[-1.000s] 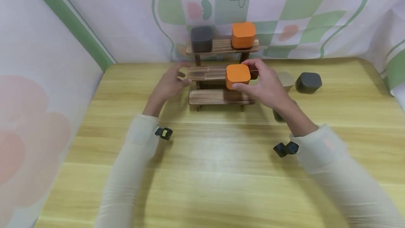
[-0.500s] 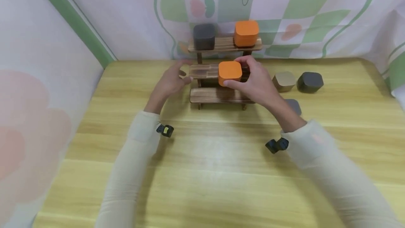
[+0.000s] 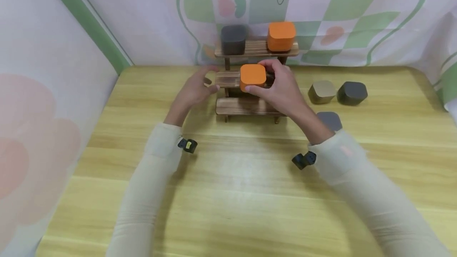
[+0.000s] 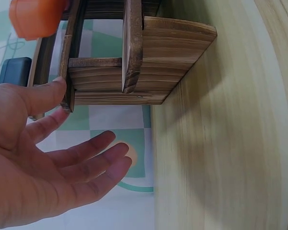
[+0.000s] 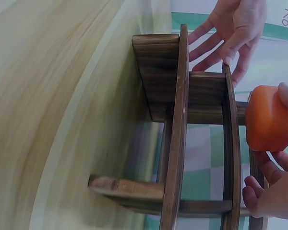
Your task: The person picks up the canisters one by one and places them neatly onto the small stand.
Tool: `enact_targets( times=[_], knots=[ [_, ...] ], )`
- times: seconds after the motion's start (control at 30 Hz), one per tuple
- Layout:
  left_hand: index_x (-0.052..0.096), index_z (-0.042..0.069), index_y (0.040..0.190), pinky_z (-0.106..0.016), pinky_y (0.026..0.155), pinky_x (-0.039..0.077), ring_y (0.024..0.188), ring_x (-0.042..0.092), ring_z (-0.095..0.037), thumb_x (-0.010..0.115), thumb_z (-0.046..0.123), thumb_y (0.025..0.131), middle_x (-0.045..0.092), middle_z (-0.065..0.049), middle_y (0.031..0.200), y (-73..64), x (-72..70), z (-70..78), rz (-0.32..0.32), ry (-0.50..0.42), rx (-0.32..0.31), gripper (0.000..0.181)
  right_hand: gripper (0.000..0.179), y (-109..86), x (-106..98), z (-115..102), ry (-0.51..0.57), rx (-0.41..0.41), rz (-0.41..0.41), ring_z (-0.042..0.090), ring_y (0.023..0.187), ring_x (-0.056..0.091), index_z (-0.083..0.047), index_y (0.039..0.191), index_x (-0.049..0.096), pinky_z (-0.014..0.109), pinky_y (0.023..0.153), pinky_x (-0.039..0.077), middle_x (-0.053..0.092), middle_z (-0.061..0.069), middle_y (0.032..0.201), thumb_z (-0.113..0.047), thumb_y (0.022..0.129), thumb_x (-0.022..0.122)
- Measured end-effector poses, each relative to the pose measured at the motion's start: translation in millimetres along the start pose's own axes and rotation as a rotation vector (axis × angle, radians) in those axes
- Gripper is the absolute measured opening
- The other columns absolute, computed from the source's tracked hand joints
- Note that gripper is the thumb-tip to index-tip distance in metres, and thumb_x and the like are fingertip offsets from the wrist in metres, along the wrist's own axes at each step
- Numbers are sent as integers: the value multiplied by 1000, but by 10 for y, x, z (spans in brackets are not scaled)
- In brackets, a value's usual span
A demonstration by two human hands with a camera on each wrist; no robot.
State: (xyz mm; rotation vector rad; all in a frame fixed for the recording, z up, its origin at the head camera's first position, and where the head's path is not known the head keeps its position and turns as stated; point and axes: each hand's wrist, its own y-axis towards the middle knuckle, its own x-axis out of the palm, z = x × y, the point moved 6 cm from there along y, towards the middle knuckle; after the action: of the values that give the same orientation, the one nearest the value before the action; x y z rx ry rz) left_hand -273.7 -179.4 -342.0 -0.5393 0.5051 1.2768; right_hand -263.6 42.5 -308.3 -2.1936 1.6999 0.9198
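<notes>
A small wooden three-tier shelf stand stands at the back of the table. My right hand grips a rounded orange block between thumb and fingers, just above the middle tier. In the right wrist view a narrow gap shows between this orange block and the board. My left hand pinches the left end of the middle board with thumb and index finger; its other fingers extend loosely below. On the top tier sit a black block at left and another orange block at right.
Right of the stand, a tan block and a black block rest on the wooden table. A grey block lies partly hidden by the right forearm. Patterned cloth hangs behind the stand.
My right hand has carried the orange block leftward along the middle tier, uncovering the tan and grey blocks. The left hand stays at the board's end; the head view has shifted slightly.
</notes>
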Motion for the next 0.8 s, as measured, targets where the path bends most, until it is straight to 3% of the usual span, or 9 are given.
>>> enact_targets(
  times=[0.13, 0.37, 0.63, 0.8],
  knots=[
    [42, 16, 150, -48, 93, 50, 126, 50, -33, 66, 13, 96, 40, -12, 154, 4, -2, -6, 2, 7, 0, 59, 72, 48, 46, -31, -15, 6, 14, 31, 117, 47, -2, 138, 50, 47, 95, 42, 57, 13, 128, -32, 82, 84],
    [42, 16, 150, -49, 93, 50, 127, 49, -34, 65, 13, 96, 40, -12, 154, 3, -1, -12, 4, 0, -10, 59, 71, 122, 124, -74, 22, -17, 32, 26, 111, 54, 0, 136, 50, 42, 90, 49, 58, 14, 127, -27, 81, 86],
    [42, 18, 150, -49, 94, 49, 127, 49, -35, 65, 15, 97, 41, -10, 153, -23, 6, 12, 4, 5, -18, 57, 76, 158, 173, -75, -49, 45, 30, 28, 129, 41, -5, 140, 49, 46, 104, 37, 54, 10, 137, -38, 81, 85],
    [42, 18, 149, -48, 93, 49, 127, 50, -34, 64, 15, 97, 41, -9, 153, -30, 21, 43, 4, 12, -6, 57, 77, 186, 192, -93, -53, 49, 17, 27, 130, 39, -6, 142, 48, 45, 105, 36, 53, 9, 138, -41, 82, 83]
  ],
)
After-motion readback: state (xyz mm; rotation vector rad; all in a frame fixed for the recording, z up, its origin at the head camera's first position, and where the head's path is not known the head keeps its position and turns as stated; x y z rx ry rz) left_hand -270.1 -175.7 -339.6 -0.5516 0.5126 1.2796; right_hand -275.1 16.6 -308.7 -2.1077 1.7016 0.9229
